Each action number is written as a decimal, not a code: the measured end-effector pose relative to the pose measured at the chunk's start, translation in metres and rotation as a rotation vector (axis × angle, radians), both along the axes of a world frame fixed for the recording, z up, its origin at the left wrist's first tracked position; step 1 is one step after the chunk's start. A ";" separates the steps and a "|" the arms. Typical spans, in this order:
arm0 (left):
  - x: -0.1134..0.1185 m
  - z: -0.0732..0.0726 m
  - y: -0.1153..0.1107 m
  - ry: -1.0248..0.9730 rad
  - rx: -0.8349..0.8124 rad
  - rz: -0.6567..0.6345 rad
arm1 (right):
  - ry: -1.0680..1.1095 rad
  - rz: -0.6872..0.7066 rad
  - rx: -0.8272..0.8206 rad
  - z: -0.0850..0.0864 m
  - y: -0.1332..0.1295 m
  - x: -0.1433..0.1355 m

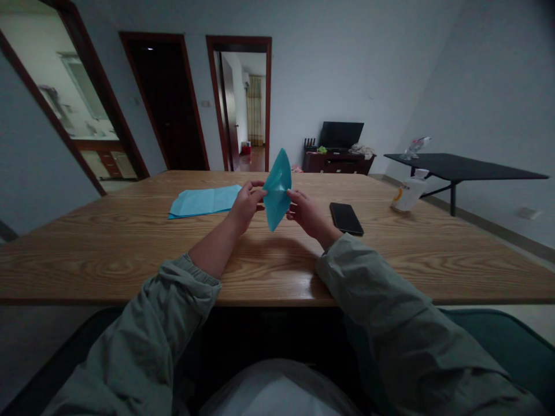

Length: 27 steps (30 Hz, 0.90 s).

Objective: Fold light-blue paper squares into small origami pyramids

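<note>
A folded piece of teal paper [276, 189] stands upright above the wooden table [130, 248], pointed at top and bottom. My left hand [246, 203] pinches its left edge and my right hand [306, 212] pinches its right edge. Both hands hover just over the table's middle. A flat stack of light blue paper sheets [203, 201] lies on the table to the left of my left hand.
A black phone [346, 218] lies face down right of my right hand. A white bottle with an orange label [408, 193] stands at the table's right edge. A black side table [463, 167] and a TV cabinet [338, 162] stand beyond.
</note>
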State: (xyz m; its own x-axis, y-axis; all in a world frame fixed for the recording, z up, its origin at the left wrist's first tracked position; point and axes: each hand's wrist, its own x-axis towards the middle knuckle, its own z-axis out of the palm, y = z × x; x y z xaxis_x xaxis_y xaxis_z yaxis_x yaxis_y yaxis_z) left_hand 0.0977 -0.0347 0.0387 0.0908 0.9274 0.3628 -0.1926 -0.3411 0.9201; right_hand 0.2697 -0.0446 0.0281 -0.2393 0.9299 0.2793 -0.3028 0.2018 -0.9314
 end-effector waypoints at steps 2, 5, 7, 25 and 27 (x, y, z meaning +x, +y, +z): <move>0.001 -0.002 0.003 0.059 0.028 0.068 | -0.020 -0.005 0.012 -0.001 0.001 -0.001; 0.003 -0.004 0.006 0.153 0.102 0.163 | -0.060 -0.013 0.027 -0.002 0.001 -0.004; 0.003 -0.006 0.008 0.178 0.136 0.200 | -0.076 -0.015 0.025 -0.002 0.001 -0.005; 0.004 0.000 -0.004 -0.187 -0.016 -0.252 | 0.009 0.212 -0.050 -0.004 -0.003 0.001; 0.005 0.001 -0.006 -0.184 -0.029 -0.329 | 0.010 0.244 -0.062 -0.004 -0.004 0.001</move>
